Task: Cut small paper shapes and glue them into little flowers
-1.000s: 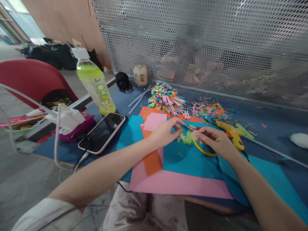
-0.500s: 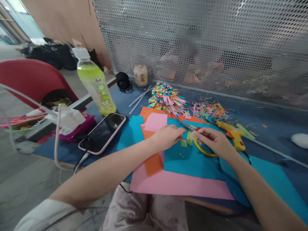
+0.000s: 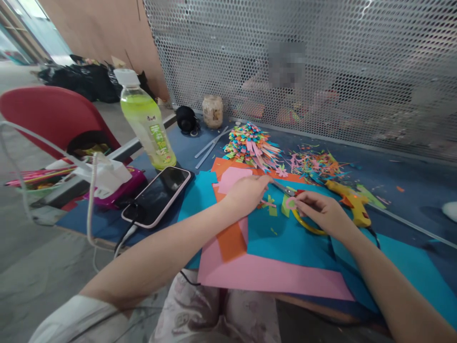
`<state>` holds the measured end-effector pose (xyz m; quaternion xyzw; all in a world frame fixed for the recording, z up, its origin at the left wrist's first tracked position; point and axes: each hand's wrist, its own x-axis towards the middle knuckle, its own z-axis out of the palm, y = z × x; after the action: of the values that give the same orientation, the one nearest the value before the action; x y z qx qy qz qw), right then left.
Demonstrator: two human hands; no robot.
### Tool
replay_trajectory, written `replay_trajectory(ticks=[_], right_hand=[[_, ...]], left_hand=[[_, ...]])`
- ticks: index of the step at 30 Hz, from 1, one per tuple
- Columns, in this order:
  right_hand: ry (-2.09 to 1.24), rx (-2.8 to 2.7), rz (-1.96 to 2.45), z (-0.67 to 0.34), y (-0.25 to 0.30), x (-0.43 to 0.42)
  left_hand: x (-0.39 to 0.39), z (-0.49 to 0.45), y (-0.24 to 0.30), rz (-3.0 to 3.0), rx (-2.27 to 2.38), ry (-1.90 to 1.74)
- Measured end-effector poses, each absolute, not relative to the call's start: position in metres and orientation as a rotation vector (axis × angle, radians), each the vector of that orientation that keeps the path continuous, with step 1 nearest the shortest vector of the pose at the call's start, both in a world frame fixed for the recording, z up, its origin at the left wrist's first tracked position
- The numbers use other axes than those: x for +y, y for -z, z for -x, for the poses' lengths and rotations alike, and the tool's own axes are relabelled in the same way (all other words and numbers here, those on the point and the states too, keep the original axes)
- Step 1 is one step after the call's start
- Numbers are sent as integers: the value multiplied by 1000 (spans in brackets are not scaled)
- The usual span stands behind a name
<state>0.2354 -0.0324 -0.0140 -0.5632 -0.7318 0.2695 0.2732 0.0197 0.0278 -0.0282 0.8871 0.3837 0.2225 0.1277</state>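
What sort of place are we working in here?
Probably a paper-craft workspace: scissors, a glue gun and a heap of paper scraps lie together. Whether it is a home or workshop, I cannot tell.

The left hand [image 3: 246,193] hides its own fingertips, so whether its grip holds the pink strip [image 3: 270,204] cannot be told. The right hand [image 3: 319,209] covers part of the pink paper ring [image 3: 291,203] and of the scissors [image 3: 286,191]. At 3 o'clock the view's edge cuts off a white object [image 3: 450,210]. At 1 o'clock, a person [image 3: 285,71] behind the mesh [image 3: 214,52] is blurred. At 10 o'clock, the bottle's [image 3: 148,128] small print is unreadable.
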Motion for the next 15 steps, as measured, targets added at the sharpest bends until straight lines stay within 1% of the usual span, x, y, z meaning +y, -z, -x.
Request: replay_trajectory(ticks=[3,7,10,15], right_hand=[[-727,-2070,1484,-233,10,-36],[-727,-2218,1442,-230,6,-39],[-675,-2319,1405,-230,5,-40],[-627,-2382,1406,-230,5,-40]], left_hand=[[33,-18,30,-2504,1086,-728],[33,-22,35,-2547,955,-648],[33,-25,40,-2597,944,-586],[34,-26,43,-2544,916,-637]])
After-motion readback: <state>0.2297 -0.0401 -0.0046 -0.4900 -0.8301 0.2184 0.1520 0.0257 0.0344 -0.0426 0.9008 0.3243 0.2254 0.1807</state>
